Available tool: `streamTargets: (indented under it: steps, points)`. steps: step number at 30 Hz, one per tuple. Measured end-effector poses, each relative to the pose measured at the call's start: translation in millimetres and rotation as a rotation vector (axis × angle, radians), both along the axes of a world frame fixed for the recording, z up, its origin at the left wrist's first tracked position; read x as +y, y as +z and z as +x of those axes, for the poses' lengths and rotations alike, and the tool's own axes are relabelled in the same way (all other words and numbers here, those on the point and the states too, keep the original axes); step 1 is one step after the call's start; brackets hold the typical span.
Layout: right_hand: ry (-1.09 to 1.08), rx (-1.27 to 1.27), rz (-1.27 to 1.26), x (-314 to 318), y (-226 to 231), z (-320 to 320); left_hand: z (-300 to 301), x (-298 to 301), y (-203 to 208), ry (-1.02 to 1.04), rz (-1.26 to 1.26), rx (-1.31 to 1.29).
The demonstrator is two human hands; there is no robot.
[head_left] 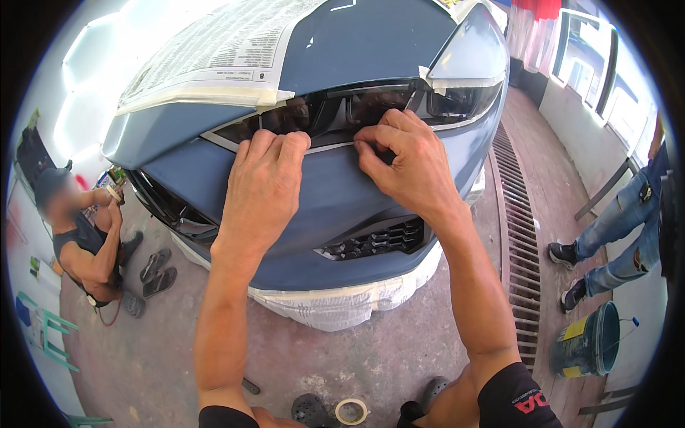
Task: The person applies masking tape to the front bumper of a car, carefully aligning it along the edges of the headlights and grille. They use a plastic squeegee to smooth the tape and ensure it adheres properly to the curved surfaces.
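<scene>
A blue-grey car front (pixel 335 203) stands before me, with a long dark headlight (pixel 332 118) at its middle. A narrow pale strip (pixel 332 148) runs along the headlight's lower edge. My left hand (pixel 267 178) presses bunched, bent fingertips on that edge. Just to its right, my right hand (pixel 410 153) pinches thumb and forefinger close to the same edge. What lies between the fingertips of either hand is hidden. Masking tape (pixel 275 97) borders the newspaper (pixel 214 57) on the hood, above the headlight.
At left, a person (pixel 82 235) squats holding a tape roll (pixel 113 193). Another person in torn jeans (pixel 621 235) stands at right beside a dark bucket (pixel 586 342). A floor grate (pixel 519 257) runs alongside the car. A tape roll (pixel 351 411) lies near my feet.
</scene>
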State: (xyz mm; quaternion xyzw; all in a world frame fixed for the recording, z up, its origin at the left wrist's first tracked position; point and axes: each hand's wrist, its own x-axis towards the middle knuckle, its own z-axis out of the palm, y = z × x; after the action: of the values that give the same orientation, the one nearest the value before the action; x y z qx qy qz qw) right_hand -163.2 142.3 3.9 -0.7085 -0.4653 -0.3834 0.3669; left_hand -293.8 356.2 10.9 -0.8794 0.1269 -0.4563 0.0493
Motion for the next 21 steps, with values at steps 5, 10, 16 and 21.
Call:
streamTargets:
  steps: [5, 10, 16, 21]
  points:
    - [-0.015, -0.051, -0.005, 0, 0, 2, 1, -3, 0, 0.013, -0.009, -0.031]
    - [-0.038, -0.086, -0.001, 0, -1, 2, 1, -3, -2, 0.016, -0.045, -0.045]
    - [-0.025, -0.033, 0.005, -11, 2, 4, 3, -6, -3, 0.013, -0.042, -0.061]
    - [-0.006, 0.02, 0.013, -11, 3, 5, 4, -10, -5, -0.003, -0.045, -0.107]
